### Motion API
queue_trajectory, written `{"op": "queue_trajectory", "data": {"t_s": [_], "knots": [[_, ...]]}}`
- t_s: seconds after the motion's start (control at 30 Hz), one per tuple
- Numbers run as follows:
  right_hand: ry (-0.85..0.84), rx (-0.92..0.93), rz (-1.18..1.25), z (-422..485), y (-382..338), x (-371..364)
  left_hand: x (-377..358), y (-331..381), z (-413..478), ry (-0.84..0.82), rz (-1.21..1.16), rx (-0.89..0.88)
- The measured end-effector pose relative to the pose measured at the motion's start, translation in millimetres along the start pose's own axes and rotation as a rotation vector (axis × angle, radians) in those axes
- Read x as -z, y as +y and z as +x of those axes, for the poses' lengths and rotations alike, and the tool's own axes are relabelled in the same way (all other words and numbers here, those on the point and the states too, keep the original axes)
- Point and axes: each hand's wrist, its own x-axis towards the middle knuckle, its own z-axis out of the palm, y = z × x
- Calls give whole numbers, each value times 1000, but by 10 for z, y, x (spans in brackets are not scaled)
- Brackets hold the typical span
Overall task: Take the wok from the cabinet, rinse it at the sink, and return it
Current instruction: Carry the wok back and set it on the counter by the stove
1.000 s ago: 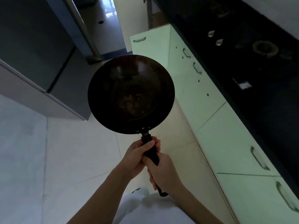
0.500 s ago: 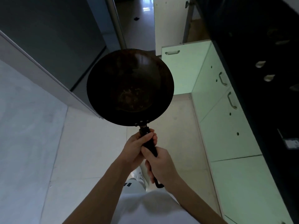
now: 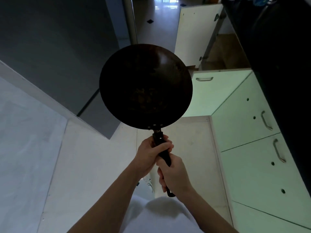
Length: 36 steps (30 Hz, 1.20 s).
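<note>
Floor (image 3: 84,165) of pale tile fills the lower left. A tall grey unit (image 3: 58,47) stands at upper left. Pale green cabinets (image 3: 244,123) with metal pulls run down the right under a dark counter (image 3: 277,64); beyond them a white door (image 3: 195,31) stands open. The wok (image 3: 145,86), dark, is held in the air over the floor, its hollow facing the camera, apart from the cabinets. The left hand (image 3: 148,157) wraps the handle (image 3: 164,153) just below the bowl, fingers curled round it. The right hand (image 3: 175,175) grips the handle lower down, near its end.
</note>
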Motion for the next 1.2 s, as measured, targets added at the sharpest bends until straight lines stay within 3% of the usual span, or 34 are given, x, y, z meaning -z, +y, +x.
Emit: {"op": "queue_trajectory", "data": {"t_s": [0.5, 0.93, 1.2], "knots": [[117, 32, -16, 1913, -977, -378, 479, 1256, 1750, 34, -4, 40], [173, 67, 36, 3870, -1973, 293, 12, 2302, 3790, 39, 61, 46], [237, 62, 68, 4581, -2366, 620, -272, 2706, 4638, -10, 102, 90]]}}
